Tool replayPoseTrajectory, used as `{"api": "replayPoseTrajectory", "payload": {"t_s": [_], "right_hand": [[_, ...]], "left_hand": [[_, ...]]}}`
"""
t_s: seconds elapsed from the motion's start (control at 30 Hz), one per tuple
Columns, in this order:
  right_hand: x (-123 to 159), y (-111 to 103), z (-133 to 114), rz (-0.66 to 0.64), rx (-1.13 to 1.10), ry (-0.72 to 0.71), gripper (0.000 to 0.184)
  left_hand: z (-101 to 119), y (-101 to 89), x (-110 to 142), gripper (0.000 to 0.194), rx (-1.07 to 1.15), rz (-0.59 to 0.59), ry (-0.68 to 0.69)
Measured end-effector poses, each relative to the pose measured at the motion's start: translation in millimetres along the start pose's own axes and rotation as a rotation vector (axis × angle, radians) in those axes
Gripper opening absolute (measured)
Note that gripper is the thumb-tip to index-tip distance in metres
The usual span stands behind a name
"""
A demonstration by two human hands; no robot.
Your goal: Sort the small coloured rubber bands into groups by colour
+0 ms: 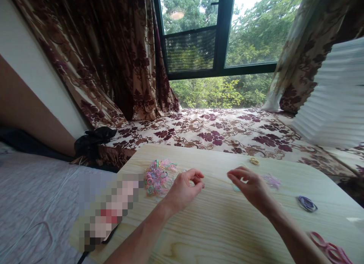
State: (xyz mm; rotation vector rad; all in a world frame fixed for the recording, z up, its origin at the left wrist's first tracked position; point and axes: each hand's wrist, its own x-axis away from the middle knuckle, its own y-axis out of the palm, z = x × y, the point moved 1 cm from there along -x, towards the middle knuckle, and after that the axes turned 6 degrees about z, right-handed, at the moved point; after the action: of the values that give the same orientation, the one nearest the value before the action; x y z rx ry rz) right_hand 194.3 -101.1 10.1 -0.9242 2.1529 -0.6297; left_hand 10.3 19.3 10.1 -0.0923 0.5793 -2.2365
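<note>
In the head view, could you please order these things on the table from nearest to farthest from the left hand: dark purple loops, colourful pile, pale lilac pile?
From the left hand:
1. Colourful pile: just to its left.
2. Pale lilac pile: to the right, past the right hand.
3. Dark purple loops: farther right.

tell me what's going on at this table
A person has both bare hands over a pale wood-grain table. The left hand is beside a jumbled pile of multicoloured hair ties; the right hand is next to a small lilac bunch. Whether either grip holds anything is too small to tell. Yellow ties lie just beyond the right hand, with purple ties and pink ties further right.
</note>
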Motion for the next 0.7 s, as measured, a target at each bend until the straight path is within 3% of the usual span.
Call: {"api": "replayPoseTrajectory", "payload": {"t_s": [0.1, 0.23, 0.53, 0.7], "right_hand": [[-6, -23, 33, 0.178, 0.249, 0.171, 0.031], [-6, -34, 58, 0.168, 0.47, 0.276, 0.031], [-8, -28, 60, 0.032, 0.637, 0.29, 0.032], [-8, -33, 64, 0.106, 0.584, 0.232, 0.035]], "left_hand": [[-2, -6.6, -3, 0.023, -0.098, 0.039, 0.004], [-6, -16.9, -7, 0.019, -0.269, 0.09, -0.007], [-16, -27.1, -13, 0.016, -0.428, 0.071, 0.016], [-16, -32.4, -14, 0.017, -0.443, 0.028, 0.009]]}}
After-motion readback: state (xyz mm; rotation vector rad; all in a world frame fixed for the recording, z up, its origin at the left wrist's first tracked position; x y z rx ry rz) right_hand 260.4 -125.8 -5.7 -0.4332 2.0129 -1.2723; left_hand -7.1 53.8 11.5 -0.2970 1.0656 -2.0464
